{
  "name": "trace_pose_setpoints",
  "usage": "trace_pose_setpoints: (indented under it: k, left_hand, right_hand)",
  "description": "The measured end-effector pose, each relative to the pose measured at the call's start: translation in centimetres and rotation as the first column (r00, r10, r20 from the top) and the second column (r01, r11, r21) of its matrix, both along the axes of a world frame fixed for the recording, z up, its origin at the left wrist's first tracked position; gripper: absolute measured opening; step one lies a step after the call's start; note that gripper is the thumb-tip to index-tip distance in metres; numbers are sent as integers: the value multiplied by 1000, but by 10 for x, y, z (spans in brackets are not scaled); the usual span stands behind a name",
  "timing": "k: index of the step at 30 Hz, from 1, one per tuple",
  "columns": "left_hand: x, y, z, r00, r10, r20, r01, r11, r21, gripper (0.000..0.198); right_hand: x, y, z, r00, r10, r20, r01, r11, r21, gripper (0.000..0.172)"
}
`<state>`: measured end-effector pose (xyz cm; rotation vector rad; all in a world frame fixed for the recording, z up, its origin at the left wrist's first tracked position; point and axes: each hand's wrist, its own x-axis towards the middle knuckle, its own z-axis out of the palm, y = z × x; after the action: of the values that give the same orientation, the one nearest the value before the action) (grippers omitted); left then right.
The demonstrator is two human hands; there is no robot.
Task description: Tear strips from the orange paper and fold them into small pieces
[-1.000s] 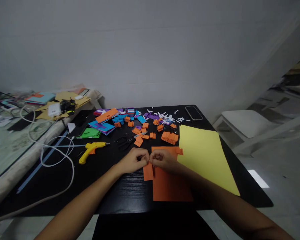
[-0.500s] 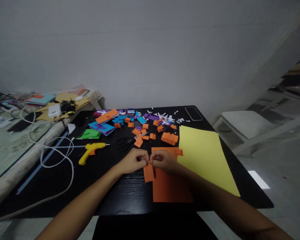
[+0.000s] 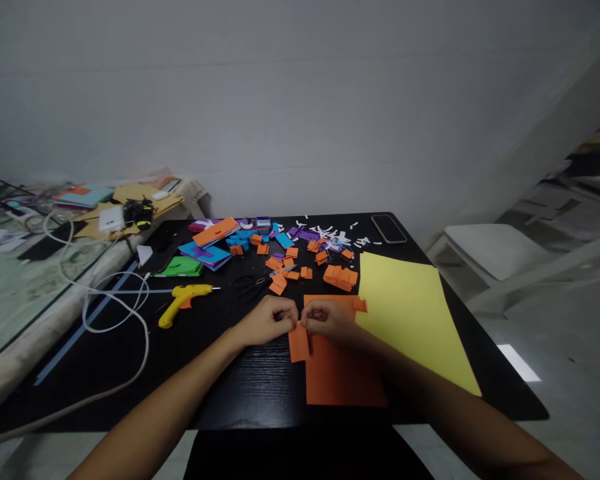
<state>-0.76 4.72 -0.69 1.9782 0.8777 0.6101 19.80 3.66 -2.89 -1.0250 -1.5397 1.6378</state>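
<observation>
Both hands meet over the left edge of a large orange sheet of paper on the black table. My left hand is closed in a pinch at the top of a small orange paper strip, which hangs below the fingertips. Pinching the same strip's top right corner is my right hand, its fingers curled. The exact fold between the fingertips is too small to make out. A small folded orange piece lies at the sheet's upper right corner.
Yellow sheets lie to the right, a phone behind them. Folded orange pieces, pliers and paper scraps spread across the back. A yellow glue gun and white cable are at left; a white stool stands right.
Both hands keep their pinch on the orange strip with hardly any movement. The whole view has shifted very slightly.
</observation>
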Motion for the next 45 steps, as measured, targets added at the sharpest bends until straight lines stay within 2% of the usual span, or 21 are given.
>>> trace_pose_setpoints:
  k: [5, 13, 20, 25, 45]
  left_hand:
    - [-3, 2, 1, 1000, 21, -5, -21, 1000, 5, 11]
    - [4, -3, -1, 1000, -17, -24, 18, 999, 48, 12]
    - [-4, 3, -1, 999, -8, -45, 9, 1000, 21, 10]
    - [-1, 0, -2, 999, -3, -41, 3, 1000, -5, 11]
    - [1, -2, 3, 998, 46, -50, -45, 998, 34, 12]
  right_hand:
    - [1, 2, 1, 1000, -23, 13, 23, 1000, 1, 14]
    - [-2, -2, -4, 999, 41, -3, -41, 998, -37, 11]
    - [0, 2, -1, 1000, -2, 14, 3, 1000, -28, 12]
    - [-1, 2, -5, 1000, 10, 15, -10, 1000, -29, 15]
    - [-1, 1, -1, 999, -24, -24, 23, 998, -52, 14]
